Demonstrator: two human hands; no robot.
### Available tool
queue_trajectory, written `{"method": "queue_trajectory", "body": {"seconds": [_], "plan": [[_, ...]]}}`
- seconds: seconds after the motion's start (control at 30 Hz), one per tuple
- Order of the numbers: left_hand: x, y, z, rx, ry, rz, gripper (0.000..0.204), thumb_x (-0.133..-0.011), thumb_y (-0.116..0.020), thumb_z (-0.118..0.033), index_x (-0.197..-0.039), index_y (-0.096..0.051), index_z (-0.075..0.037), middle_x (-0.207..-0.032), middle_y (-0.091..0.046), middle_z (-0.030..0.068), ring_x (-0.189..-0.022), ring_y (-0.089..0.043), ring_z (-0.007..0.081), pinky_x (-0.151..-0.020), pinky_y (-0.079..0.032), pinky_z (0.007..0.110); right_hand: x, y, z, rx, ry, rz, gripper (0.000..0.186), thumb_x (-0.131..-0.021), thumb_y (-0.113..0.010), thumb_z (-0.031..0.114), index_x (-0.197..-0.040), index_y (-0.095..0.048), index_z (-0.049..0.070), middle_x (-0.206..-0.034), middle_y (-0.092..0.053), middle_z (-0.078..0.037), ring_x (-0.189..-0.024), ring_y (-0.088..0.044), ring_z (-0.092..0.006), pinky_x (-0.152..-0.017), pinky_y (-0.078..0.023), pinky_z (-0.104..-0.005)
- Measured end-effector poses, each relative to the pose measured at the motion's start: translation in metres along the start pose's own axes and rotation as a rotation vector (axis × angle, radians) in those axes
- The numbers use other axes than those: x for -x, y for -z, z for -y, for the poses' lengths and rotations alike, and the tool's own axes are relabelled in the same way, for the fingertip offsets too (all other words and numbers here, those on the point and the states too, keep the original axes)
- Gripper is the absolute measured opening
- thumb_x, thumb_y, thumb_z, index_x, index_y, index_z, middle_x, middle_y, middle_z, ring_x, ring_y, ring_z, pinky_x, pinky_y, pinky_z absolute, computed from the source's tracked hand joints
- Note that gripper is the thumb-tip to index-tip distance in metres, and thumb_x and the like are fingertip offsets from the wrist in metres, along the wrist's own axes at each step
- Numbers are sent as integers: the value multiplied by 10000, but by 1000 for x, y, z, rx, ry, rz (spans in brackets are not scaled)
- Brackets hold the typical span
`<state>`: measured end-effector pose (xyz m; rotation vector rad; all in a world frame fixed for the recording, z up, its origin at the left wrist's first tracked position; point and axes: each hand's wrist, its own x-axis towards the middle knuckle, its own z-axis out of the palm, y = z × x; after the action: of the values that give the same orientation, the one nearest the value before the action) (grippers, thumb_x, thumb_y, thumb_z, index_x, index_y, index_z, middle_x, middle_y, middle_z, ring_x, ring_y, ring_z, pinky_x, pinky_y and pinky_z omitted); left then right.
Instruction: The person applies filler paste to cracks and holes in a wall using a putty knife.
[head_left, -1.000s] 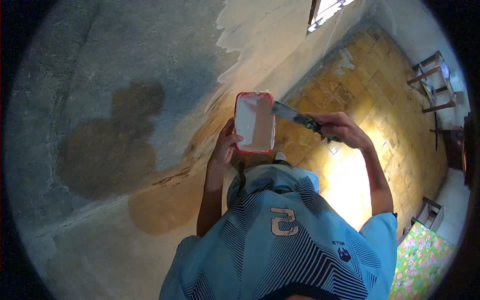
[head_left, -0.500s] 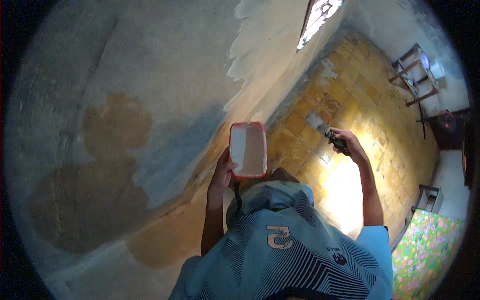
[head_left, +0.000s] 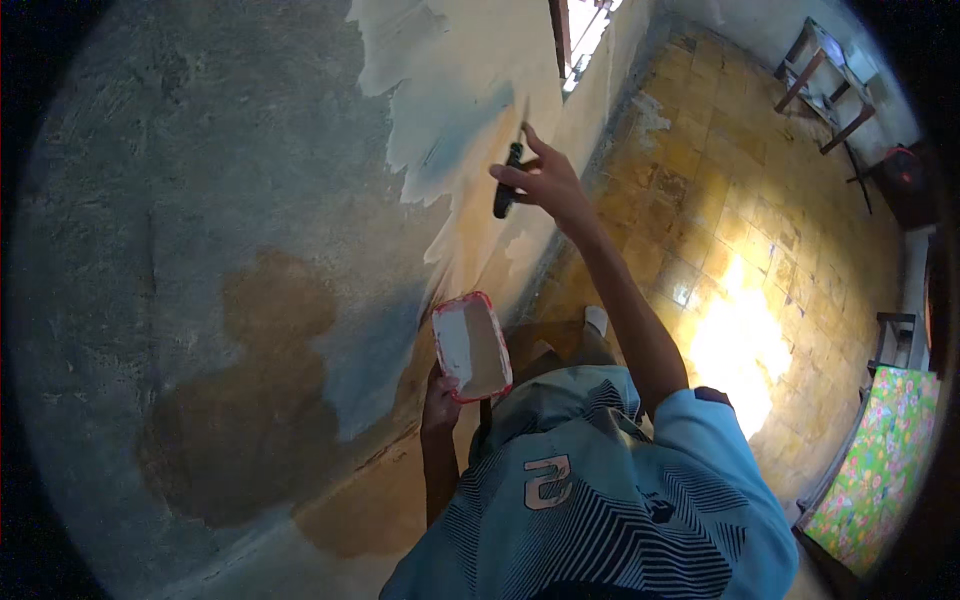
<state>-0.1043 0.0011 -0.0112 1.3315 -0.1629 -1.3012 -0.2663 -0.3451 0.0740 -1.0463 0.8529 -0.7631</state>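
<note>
My left hand (head_left: 440, 408) grips the near left corner of a rectangular tub (head_left: 508, 372) with a red-smeared rim, its thumb over the edge. The tub's inside looks white on one side and beige-grey on the other; I cannot tell how much paste it holds. My right hand (head_left: 552, 188) is raised up and away from the tub, fingers closed around the black handle of a putty knife (head_left: 508, 185). The knife's blade is seen edge-on, close to the wall (head_left: 415, 140) where a pale, ragged-edged coat lies over grey plaster. Whether the blade touches the wall is unclear.
A barred window (head_left: 588, 35) opens in the wall ahead. Yellow tiles (head_left: 690, 160) cover the floor at right, with a bright sunlit patch. A wooden stand (head_left: 830, 85) is at the far right, and a green flowered cloth (head_left: 878, 470) covers something at the near right.
My right hand has swung left and up from over the floor to the wall, carrying the putty knife. The tub now sits slightly lower and more tilted in view. The view has shifted too.
</note>
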Motion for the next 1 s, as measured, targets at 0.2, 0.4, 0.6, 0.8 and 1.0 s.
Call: {"method": "queue_trajectory", "body": {"seconds": [0.2, 0.4, 0.6, 0.8, 1.0], "plan": [[10, 6, -2, 61, 23, -37, 757, -742, -621, -187, -1431, -384, 18, -1363, -511, 125, -1246, -522, 267, -1073, -422, 402, -20, -23, -8, 234, 170, -4, 952, -799, -816, 307, -1493, -276, -57, -839, -668, -155, -721, -697, -193, -617, -574, -297], [2, 60, 24, 231, 109, -152, 692, -780, -562, -78, -1443, -378, -2, -1343, -519, 132, -1219, -538, 270, -1038, -465, 393, 42, -75, -16, 377, 231, 17, 921, -776, -813, 424, -1454, -376, -21, -874, -695, -155, -768, -707, -212, -694, -571, -327], [-10, 88, 33, 690, 12, 601, 671, -775, -579, -66, -1420, -403, -4, -1316, -525, 130, -1189, -551, 268, -1002, -495, 381, 75, -70, -18, 281, 217, 125, 1045, -762, -825, 409, -1519, -243, -16, -934, -681, -167, -773, -701, -214, -708, -565, -316], [-15, 80, 43, 195, -69, 173, 662, -756, -622, -97, -1386, -438, -4, -1268, -553, 118, -1175, -560, 261, -983, -503, 403, -8, -17, 32, 236, 208, 14, 975, -804, -807, 366, -1473, -266, -92, -864, -642, -167, -767, -700, -208, -634, -577, -296], [4, 43, 10, 184, 31, 107, 703, -742, -624, -113, -1404, -416, 1, -1327, -528, 123, -1222, -533, 267, -1059, -432, 413, 21, -66, 12, 488, 281, 28, 717, -774, -805, 410, -1285, -541, -19, -776, -665, -129, -743, -683, -210, -667, -540, -338]]}}
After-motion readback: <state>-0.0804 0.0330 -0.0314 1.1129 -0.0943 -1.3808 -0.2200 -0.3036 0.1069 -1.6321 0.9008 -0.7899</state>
